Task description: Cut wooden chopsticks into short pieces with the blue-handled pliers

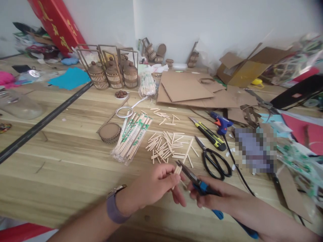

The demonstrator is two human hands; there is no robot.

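My left hand (pixel 161 179), with a watch on its wrist, is closed around a few thin wooden sticks (pixel 178 169) whose ends poke up past the thumb. My right hand (pixel 214 195) grips a pair of pliers (pixel 190 175) with blue and black handles. The pliers' jaws reach to the stick ends, right by my left fingertips. Just beyond my hands lies a loose pile of short cut sticks (pixel 165 146). Paper-wrapped chopsticks (pixel 135 136) in a clear bag lie to the left of the pile. Black-handled scissors (pixel 215 163) rest to the right.
A yellow-black utility knife (pixel 210 135) and a blue glue gun (pixel 222 123) with a cable lie at right. Cardboard sheets (pixel 186 89) cover the table's back. Several small lidded baskets (pixel 114 75) in tall frames stand back left. A round cardboard base (pixel 109 131) and tape roll (pixel 123 112) lie nearer.
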